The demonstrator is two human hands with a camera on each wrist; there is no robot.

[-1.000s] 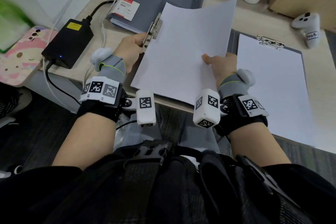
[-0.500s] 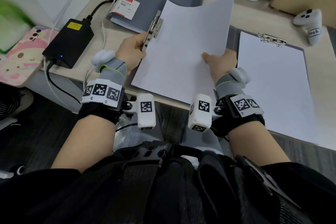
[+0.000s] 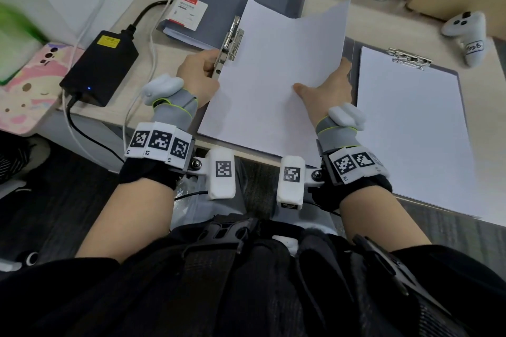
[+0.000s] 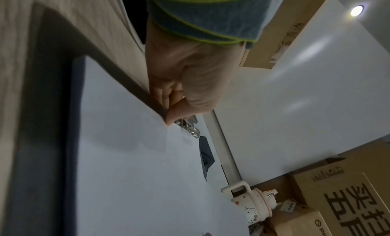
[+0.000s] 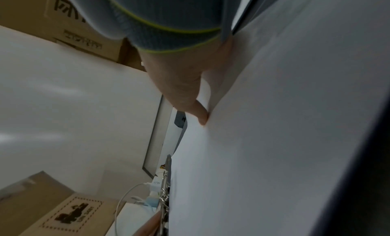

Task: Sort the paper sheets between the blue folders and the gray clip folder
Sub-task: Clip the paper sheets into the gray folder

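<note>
Centre frame: left hand (image 3: 197, 74) grips the metal clip (image 3: 229, 45); right hand (image 3: 327, 90) pinches the paper sheet (image 3: 273, 76). Clipboard (image 3: 410, 128) with paper lies at right on the tabletop (image 3: 383, 27).

Your left hand (image 3: 198, 71) is curled, with thumb and fingers pinching the clip (image 3: 229, 42) at the left edge. Your right hand (image 3: 327, 91) holds the sheet (image 3: 273, 76) at its right edge, the thumb lying flat on top and the other fingers hidden under it. Both forearms reach forward, with the wrists near each other.
</note>
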